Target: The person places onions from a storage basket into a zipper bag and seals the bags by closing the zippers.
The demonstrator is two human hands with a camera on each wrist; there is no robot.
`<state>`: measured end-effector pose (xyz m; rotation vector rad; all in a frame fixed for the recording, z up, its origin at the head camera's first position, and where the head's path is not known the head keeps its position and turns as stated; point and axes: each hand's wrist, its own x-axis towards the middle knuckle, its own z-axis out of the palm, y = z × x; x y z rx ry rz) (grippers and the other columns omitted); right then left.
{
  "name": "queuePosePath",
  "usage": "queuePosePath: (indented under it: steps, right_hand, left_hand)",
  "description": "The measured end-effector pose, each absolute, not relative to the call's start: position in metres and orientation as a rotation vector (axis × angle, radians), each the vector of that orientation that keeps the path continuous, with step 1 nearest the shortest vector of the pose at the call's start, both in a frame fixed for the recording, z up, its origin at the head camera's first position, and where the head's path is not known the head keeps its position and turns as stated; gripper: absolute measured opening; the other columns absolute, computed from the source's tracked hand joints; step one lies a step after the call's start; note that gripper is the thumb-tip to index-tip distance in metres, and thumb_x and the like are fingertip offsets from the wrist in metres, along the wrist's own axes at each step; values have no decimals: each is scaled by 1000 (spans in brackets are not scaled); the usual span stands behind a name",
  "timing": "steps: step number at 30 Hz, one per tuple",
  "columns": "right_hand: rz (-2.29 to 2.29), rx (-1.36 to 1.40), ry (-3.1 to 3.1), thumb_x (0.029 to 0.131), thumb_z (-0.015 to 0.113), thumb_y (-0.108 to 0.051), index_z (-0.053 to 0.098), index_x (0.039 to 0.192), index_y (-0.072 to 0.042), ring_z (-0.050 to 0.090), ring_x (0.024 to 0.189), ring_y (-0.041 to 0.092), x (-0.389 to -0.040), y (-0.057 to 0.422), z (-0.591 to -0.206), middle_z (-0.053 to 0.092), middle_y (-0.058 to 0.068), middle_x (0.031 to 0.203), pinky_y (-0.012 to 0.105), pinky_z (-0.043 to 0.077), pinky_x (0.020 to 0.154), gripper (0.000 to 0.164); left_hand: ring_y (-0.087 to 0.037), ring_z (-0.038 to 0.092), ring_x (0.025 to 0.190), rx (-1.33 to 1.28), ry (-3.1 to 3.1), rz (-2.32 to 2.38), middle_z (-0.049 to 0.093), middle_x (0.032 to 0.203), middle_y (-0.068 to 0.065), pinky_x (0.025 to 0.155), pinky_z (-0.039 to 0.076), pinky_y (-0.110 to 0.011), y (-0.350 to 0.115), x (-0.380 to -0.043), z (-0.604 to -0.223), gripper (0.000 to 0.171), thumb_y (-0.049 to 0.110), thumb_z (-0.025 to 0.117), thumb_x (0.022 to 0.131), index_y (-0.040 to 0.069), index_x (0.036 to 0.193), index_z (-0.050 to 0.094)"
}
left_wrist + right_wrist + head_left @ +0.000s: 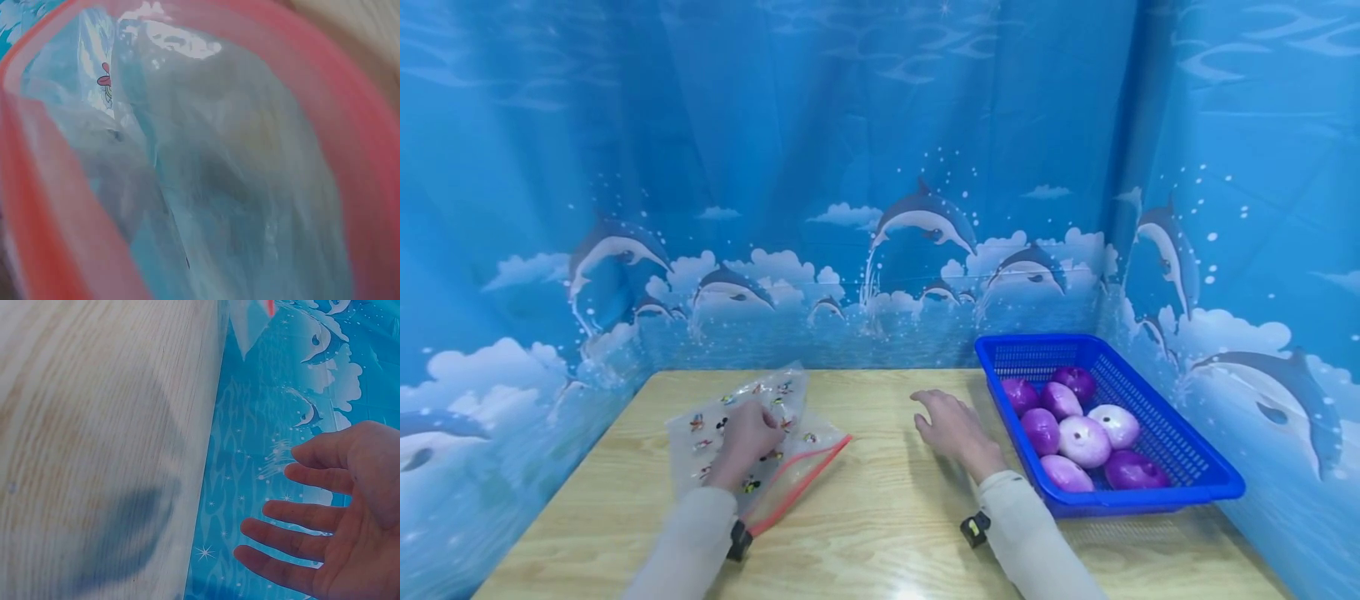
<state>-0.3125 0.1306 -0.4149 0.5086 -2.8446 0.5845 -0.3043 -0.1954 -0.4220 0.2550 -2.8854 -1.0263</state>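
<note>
My left hand grips a clear zip bag printed with small cartoon figures, its fingers curled on the film. The bag's red zip edge slants toward the front right. In the left wrist view, the bag's mouth gapes between red-pink edges, and the left fingers are hidden. Above the table, to the left of a blue basket, my right hand holds nothing. Its fingers are spread and loosely bent in the right wrist view, with the palm showing.
A blue plastic basket on the right of the wooden table contains several red onions, some paler than others. A blue curtain printed with dolphins surrounds the table's back and sides.
</note>
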Motion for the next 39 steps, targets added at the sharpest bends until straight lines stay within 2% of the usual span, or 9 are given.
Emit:
queuePosePath:
  steps: [6, 10, 13, 16, 19, 23, 29, 35, 39]
  right_hand:
    - [581, 513, -2847, 99, 64, -19, 66, 135, -10, 62, 130, 37, -313, 131, -416, 65, 16, 140, 56, 52, 110, 37]
    - [588, 515, -2856, 99, 64, -17, 65, 135, -9, 62, 129, 37, -313, 130, -416, 65, 16, 140, 57, 52, 110, 37]
    - [600, 518, -2853, 99, 64, -16, 65, 134, -8, 62, 130, 38, -313, 131, -416, 65, 17, 140, 56, 51, 111, 37]
    - [602, 520, -2846, 99, 64, -16, 65, 134, -8, 62, 130, 38, -314, 132, -416, 65, 17, 140, 55, 50, 112, 36]
    - [599, 519, -2852, 99, 64, -16, 65, 134, -8, 61, 131, 37, -313, 132, -416, 65, 17, 140, 55, 50, 113, 37]
    - [604, 511, -2860, 99, 64, -18, 65, 135, -9, 61, 131, 37, -313, 132, -416, 64, 16, 141, 56, 50, 112, 37]
    - [733, 564, -2862, 101, 63, -21, 59, 143, -10, 54, 139, 37, -313, 133, -419, 59, 15, 149, 56, 44, 119, 43]
    - [816, 643, -2881, 103, 60, -31, 54, 148, -12, 47, 146, 37, -313, 135, -421, 53, 13, 154, 56, 39, 123, 49]
    - [811, 632, -2895, 103, 60, -35, 55, 147, -14, 47, 146, 36, -313, 135, -422, 54, 12, 154, 56, 39, 123, 48]
  left_hand:
    - [-14, 64, 55, 247, -2866, -1048, 68, 67, -8, 50, 48, -24, -185, -305, -428, 11, 2, 73, 76, 4, 73, 63]
    - [-17, 64, 63, 260, -2950, -1019, 70, 77, -9, 54, 52, -26, -185, -306, -427, 13, 10, 78, 81, 2, 86, 69]
    - [-19, 67, 77, 181, -3019, -1044, 72, 93, -10, 66, 59, -31, -191, -308, -425, 22, 15, 80, 83, 3, 101, 73]
    - [-21, 69, 95, -39, -3053, -1103, 74, 108, -8, 85, 63, -40, -201, -310, -425, 33, 17, 84, 81, 8, 112, 74]
    - [-27, 70, 111, -309, -3065, -1162, 75, 117, -7, 99, 60, -48, -211, -313, -427, 40, 19, 87, 79, 12, 116, 74]
    - [-32, 66, 124, -500, -3056, -1235, 74, 125, -4, 108, 54, -54, -222, -315, -430, 44, 20, 89, 79, 17, 121, 75]
    - [-34, 57, 137, -456, -3110, -1152, 70, 134, 0, 117, 44, -61, -233, -316, -432, 52, 18, 91, 74, 25, 123, 74]
    - [-39, 46, 143, -397, -3250, -1049, 64, 144, -4, 120, 31, -70, -236, -314, -435, 57, 20, 93, 68, 31, 121, 74]
    - [-41, 45, 145, -400, -3275, -1024, 61, 147, -7, 121, 30, -70, -234, -312, -437, 59, 19, 93, 66, 29, 122, 74]
